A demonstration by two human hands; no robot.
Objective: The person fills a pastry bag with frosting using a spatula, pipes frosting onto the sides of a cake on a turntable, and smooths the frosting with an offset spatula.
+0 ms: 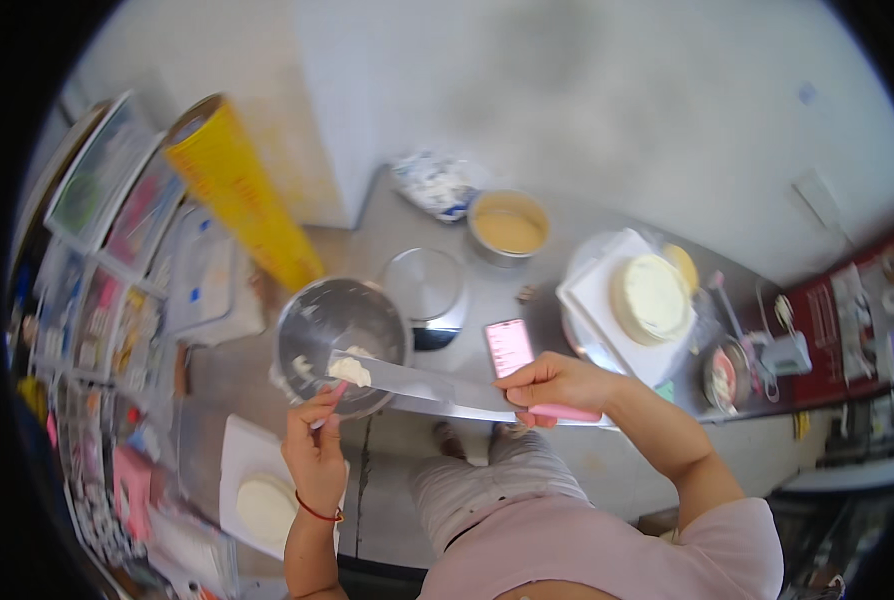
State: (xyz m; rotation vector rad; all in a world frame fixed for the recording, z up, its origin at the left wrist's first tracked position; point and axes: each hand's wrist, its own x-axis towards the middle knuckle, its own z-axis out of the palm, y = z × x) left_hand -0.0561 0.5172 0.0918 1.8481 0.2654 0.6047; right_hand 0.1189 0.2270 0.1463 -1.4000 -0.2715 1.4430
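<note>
My right hand (548,390) grips the pink handle of a long metal cake spatula (417,386), which reaches left across the steel table. Its tip lies over a steel mixing bowl (345,319) with white cream smeared inside. In my left hand (315,442) is a small tool with a pink handle (333,396); its far end is hidden at a lump of cream (351,370) near the spatula's tip. A cream-coated round cake (653,298) stands on a white board (593,289) to the right. Another pale round cake (267,506) sits on a white board at lower left.
A lit phone (508,346) lies beside my right hand. Behind are a kitchen scale (426,289), a round tin with a yellow filling (508,225) and a crumpled plastic bag (435,184). A yellow film roll box (244,191) and plastic drawers (109,180) stand left, a bowl (726,375) right.
</note>
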